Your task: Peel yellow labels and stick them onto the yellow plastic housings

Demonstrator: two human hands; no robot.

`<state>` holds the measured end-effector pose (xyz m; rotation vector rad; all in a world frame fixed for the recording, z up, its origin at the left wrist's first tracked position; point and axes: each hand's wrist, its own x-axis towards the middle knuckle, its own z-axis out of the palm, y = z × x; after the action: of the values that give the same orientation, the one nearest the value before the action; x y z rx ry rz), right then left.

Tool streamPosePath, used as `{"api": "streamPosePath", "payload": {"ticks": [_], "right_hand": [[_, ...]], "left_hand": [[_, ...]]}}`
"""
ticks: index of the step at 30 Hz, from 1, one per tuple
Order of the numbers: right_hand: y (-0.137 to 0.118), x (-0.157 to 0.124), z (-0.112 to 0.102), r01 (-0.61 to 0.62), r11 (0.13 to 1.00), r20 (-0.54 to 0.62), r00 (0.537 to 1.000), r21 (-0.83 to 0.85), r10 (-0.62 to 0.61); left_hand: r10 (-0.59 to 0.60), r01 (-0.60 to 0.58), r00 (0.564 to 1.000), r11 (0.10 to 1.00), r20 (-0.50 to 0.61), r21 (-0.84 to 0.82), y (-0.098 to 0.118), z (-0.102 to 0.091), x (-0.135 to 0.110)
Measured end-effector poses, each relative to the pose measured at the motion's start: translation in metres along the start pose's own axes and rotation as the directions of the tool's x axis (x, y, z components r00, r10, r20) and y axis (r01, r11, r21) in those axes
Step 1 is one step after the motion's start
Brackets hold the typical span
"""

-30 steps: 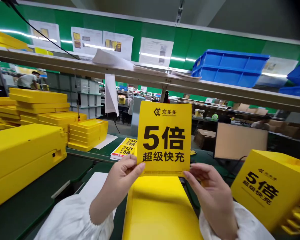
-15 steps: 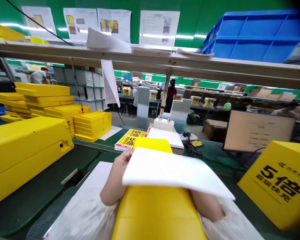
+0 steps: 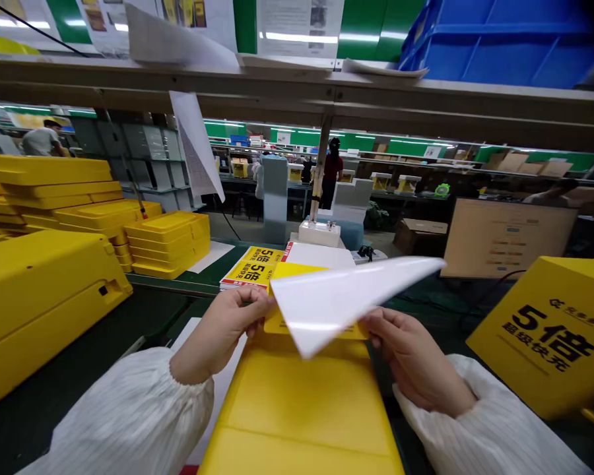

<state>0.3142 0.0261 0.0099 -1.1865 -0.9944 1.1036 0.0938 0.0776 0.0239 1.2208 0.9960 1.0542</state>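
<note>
A smooth yellow plastic housing (image 3: 307, 409) lies in front of me, its long side running away from me. Over its far end I hold a yellow printed sticker (image 3: 277, 323). A white backing sheet (image 3: 336, 297) curls up above the sticker, blurred, and covers most of its print. My left hand (image 3: 228, 330) is closed in a pinch at the sticker's left edge. At the right edge, the thumb and fingers of my right hand (image 3: 410, 349) pinch it too. Whether the sticker touches the housing cannot be made out.
Beyond the housing lies a stack of printed sticker sheets (image 3: 250, 267). Yellow housings (image 3: 44, 297) and stacked yellow covers (image 3: 168, 244) stand left. A printed yellow housing (image 3: 549, 336) and a monitor (image 3: 509, 237) stand right. A shelf (image 3: 257, 92) crosses overhead; people are farther back.
The white sheet has lifted and tilted up at the right, uncovering both hands and some of the yellow sticker. The view has tipped lower.
</note>
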Motion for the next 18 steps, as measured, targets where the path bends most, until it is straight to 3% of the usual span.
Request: {"api": "streamPosePath", "payload": {"ticks": [3, 11, 18], "right_hand": [[0.005, -0.002, 0.001, -0.143, 0.989, 0.014, 0.99, 0.04, 0.143], [0.019, -0.017, -0.001, -0.179, 0.984, -0.037, 0.983, -0.022, 0.178], [0.029, -0.026, 0.001, -0.248, 0.963, -0.056, 0.965, 0.105, 0.255]], "left_hand": [[0.008, -0.01, 0.999, 0.998, 0.046, 0.058, -0.01, -0.011, 0.004], [-0.004, -0.013, 0.988, 0.994, 0.156, 0.107, -0.028, -0.022, 0.004], [-0.03, 0.011, 0.983, 0.994, 0.179, 0.11, -0.033, -0.022, 0.005]]}}
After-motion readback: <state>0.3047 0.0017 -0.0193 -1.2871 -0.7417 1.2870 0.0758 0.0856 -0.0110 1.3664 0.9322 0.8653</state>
